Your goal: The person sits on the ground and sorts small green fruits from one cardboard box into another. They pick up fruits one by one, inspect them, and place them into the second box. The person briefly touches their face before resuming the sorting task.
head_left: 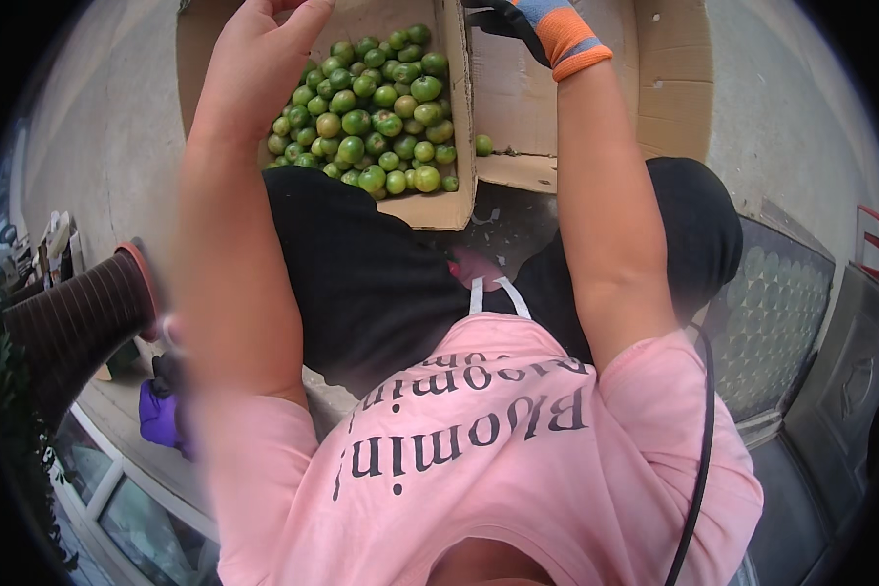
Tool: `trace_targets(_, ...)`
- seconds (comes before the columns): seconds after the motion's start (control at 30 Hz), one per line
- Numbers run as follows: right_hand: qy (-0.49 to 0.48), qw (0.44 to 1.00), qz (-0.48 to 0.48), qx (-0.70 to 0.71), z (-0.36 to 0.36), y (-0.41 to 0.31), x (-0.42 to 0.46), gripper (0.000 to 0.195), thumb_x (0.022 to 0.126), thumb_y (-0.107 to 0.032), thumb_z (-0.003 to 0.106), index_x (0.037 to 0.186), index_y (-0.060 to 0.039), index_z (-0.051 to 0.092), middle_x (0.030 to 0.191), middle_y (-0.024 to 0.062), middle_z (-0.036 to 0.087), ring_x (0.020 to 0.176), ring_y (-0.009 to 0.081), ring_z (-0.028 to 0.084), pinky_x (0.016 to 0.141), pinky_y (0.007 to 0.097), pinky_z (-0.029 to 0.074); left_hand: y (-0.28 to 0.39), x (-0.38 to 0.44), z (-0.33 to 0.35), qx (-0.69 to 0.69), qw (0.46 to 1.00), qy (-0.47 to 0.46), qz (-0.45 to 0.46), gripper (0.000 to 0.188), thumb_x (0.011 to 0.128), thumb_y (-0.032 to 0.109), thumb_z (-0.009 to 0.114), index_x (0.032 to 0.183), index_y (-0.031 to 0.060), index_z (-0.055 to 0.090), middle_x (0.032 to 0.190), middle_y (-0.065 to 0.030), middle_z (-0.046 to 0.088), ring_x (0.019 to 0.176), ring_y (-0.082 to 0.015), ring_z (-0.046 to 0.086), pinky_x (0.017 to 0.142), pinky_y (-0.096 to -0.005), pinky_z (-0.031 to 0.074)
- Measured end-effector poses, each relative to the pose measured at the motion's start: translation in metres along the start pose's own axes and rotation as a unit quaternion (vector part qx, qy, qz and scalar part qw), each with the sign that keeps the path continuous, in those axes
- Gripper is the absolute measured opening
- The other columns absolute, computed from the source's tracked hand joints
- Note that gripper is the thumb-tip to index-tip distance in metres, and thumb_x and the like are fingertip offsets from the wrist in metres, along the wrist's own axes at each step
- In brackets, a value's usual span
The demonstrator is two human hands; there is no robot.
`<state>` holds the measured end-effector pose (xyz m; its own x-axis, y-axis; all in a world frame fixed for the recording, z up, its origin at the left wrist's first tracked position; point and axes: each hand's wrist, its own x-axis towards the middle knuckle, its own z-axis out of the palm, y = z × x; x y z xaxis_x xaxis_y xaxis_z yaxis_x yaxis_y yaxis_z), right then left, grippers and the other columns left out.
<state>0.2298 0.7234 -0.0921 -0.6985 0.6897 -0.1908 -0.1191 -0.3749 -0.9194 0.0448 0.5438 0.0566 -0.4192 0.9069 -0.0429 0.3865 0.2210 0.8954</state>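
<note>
My left hand [269, 47] is bare and reaches over the left side of an open cardboard box [434, 212]. Inside that box lies a spread of small round green fruits [362, 121], apparently green tomatoes, some tinged brown. My right hand [531, 29] wears an orange, grey and black work glove. It is over a second cardboard box [674, 80], close to the wall between the two boxes. A single green fruit [484, 145] lies in this right box near its front edge. The top of the picture cuts off the fingers of both hands, so any grip is hidden.
Both boxes rest on the concrete floor [747, 124], by my knees. On the left stand a brown ribbed pot [80, 315] and a purple item [157, 417]. A panel with a circle pattern [773, 311] and a dark chair [835, 395] are at right. A black cable [705, 439] hangs beside my right shoulder.
</note>
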Motion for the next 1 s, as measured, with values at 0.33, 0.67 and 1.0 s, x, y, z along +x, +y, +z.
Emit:
trace_targets(0.33,-0.226,0.599,0.287,-0.713,-0.022,0.186,-0.033,0.03,0.087,-0.017,0.052,0.112,-0.0047,0.065,0.112,0.0144,0.065,0.098,0.0319,0.063,0.084,0.0416,0.05,0.01,-0.005,0.011,0.013,0.999,-0.014,0.028,0.034,0.095,0.028,0.052,0.12,0.0041,0.053,0.105,-0.0066,0.056,0.089,-0.0131,0.053,0.077,-0.0265,0.045)
trace_targets(0.67,0.059,0.727,0.296,-0.617,-0.001,0.109,-0.027,0.036,0.084,-0.021,0.059,0.116,-0.0053,0.062,0.12,0.0148,0.063,0.11,0.0318,0.061,0.09,0.0422,0.049,0.004,0.001,-0.001,0.104,0.994,-0.017,-0.015,0.045,0.093,0.032,0.056,0.131,0.0064,0.051,0.128,-0.0072,0.055,0.106,-0.0164,0.054,0.087,-0.0307,0.045)
trace_targets(1.0,0.155,0.9,-0.28,-0.297,0.089,-0.058,-0.029,0.054,0.076,-0.035,0.074,0.118,-0.0069,0.055,0.114,0.0146,0.061,0.106,0.0324,0.058,0.092,0.0397,0.047,0.019,-0.001,0.001,-0.133,0.984,-0.042,-0.114,0.047,0.094,0.034,0.057,0.131,0.0062,0.051,0.122,-0.0125,0.055,0.099,-0.0165,0.059,0.079,-0.0279,0.049)
